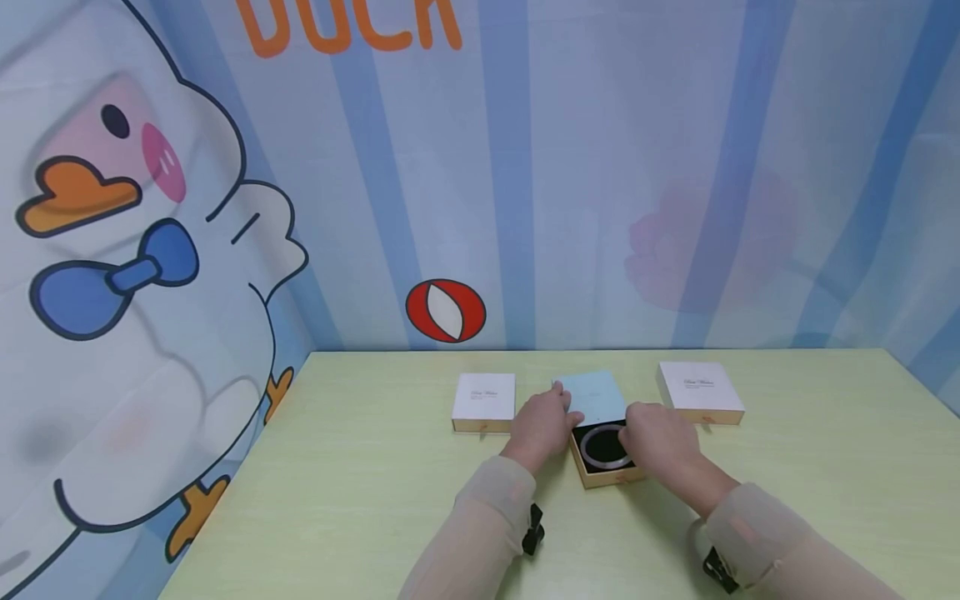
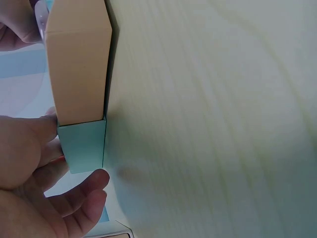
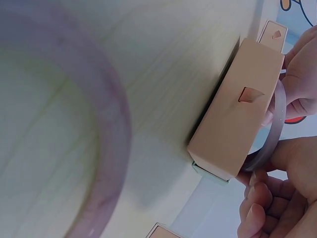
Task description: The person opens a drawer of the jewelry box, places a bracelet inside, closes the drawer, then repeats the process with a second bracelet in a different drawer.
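On the table a jewellery box with a peach drawer (image 1: 611, 478) is pulled out of its light blue sleeve (image 1: 596, 396), showing a black lining. A pale lilac bangle (image 1: 584, 457) lies tilted at the drawer opening, one side lifted above the rim in the right wrist view. My right hand (image 1: 660, 442) pinches the bangle at its right side, fingertips at the drawer edge. My left hand (image 1: 542, 425) grips the sleeve at its left side, thumb near the drawer; in the left wrist view its fingers curl by the blue end (image 2: 83, 146).
A white-topped box (image 1: 484, 396) stands left of the hands, and another white-topped box (image 1: 700, 387) stands behind on the right. A blurred lilac ring (image 3: 111, 114) fills the left of the right wrist view, close to the camera. A printed curtain (image 1: 585, 167) hangs behind the table.
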### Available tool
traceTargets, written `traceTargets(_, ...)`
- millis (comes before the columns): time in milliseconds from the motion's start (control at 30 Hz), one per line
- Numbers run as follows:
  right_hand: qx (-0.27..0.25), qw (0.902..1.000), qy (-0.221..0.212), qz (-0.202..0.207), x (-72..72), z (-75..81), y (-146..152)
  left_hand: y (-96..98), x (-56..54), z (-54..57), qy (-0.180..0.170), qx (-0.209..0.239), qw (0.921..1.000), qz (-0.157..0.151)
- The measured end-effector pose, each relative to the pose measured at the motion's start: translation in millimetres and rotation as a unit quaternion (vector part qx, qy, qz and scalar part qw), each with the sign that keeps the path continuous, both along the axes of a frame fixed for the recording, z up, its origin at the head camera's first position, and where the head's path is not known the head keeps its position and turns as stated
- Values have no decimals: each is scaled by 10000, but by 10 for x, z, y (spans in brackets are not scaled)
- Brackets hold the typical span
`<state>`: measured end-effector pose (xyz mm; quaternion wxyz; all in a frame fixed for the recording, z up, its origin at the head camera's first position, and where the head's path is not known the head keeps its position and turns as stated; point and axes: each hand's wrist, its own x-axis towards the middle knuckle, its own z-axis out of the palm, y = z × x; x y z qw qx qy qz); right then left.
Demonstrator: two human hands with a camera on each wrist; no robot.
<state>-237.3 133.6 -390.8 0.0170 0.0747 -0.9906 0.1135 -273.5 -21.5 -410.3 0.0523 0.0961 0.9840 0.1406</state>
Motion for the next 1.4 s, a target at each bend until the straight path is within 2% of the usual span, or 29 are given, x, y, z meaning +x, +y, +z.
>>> traceTargets(367, 42, 10000, -55, 25, -7, 16, -15, 10, -1, -2, -30, -133, 9999, 39)
traceTargets(1400, 178, 9994, -270, 87, -90, -45, -19, 1, -26, -35, -8, 6, 10000, 72)
